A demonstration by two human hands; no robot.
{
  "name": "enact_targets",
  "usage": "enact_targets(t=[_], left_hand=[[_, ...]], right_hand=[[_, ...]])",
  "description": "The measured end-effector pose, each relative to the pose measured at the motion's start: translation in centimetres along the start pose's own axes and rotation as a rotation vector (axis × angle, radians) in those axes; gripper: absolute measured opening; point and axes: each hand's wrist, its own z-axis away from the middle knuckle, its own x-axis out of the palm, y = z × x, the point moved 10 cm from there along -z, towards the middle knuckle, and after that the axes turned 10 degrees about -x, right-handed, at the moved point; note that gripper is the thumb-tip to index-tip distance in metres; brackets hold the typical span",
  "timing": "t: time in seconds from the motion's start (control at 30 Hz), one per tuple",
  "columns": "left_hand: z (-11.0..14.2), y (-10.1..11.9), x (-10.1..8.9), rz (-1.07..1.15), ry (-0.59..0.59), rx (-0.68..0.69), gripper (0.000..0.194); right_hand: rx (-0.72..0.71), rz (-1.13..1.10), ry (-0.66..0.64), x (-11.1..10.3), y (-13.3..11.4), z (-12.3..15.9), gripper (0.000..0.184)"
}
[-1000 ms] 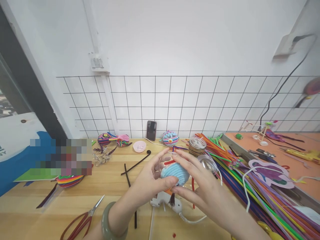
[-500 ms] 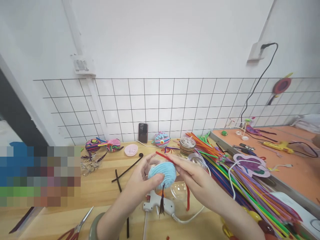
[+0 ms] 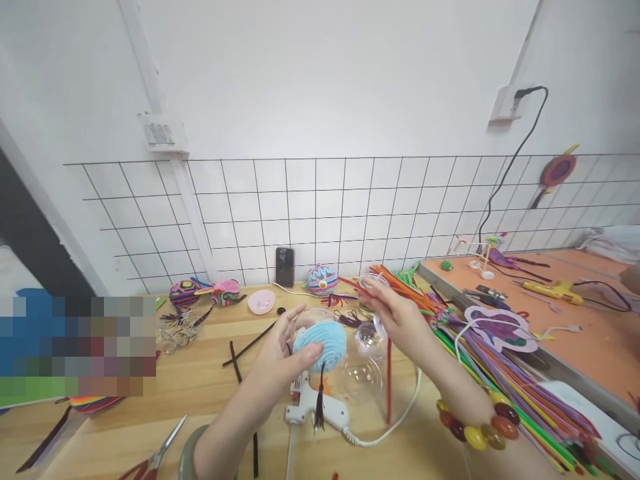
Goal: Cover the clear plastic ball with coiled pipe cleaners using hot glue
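Observation:
My left hand is wrapped round a light-blue ball wound in fuzzy yarn-like strands. Part of a clear shell shows along its top. From its lower side hangs a dark tassel. Off to the right, my right hand pinches a red pipe cleaner, whose end juts left past the fingertips. Beneath the ball lies a white glue gun with its cord. Clear plastic half-shells rest between the hands, beside a second red pipe cleaner.
Scissors and black pipe cleaners lie to the left. Along the wall stand a pink bowl, a phone and a striped ball. Many coloured pipe cleaners spread at right, beside an orange tabletop.
My right hand has left the ball and moved right with the red pipe cleaner. My left hand keeps the ball, now turned blue side towards me. The view has shifted right.

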Motion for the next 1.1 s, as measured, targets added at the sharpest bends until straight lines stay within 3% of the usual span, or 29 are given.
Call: enact_targets(t=[0.1,0.23,0.4,0.53,0.67,0.93,1.1], left_hand=[[-0.1,-0.1,-0.1,-0.015,0.003,-0.020,0.079],[-0.3,-0.6,0.2,-0.026,-0.027,-0.036,0.080],[-0.8,-1.4,0.4,-0.038,-0.044,-0.015,0.080],[-1.0,-1.9,0.3,-0.034,-0.047,-0.035,0.083],[-1.1,-2.0,0.4,-0.017,-0.061,-0.037,0.086],[-1.1,-2.0,1.0,-0.050,-0.087,-0.051,0.087],[-1.1,-2.4,1.1,-0.038,-0.091,-0.077,0.093]], right_hand=[[0.047,0.163,-0.012,-2.0,4.1,0.1,0.036],[0.227,0.447,0.012,-5.2,10.5,1.5,0.028],[0.350,0.657,-0.185,-3.5,15.7,3.5,0.025],[0.419,0.769,-0.323,-1.9,17.8,4.7,0.028],[0.506,0.842,-0.393,-2.0,19.4,5.7,0.030],[0.650,0.906,-0.397,-2.6,21.0,7.5,0.030],[0.651,0.934,-0.386,-2.3,20.6,7.7,0.030]])
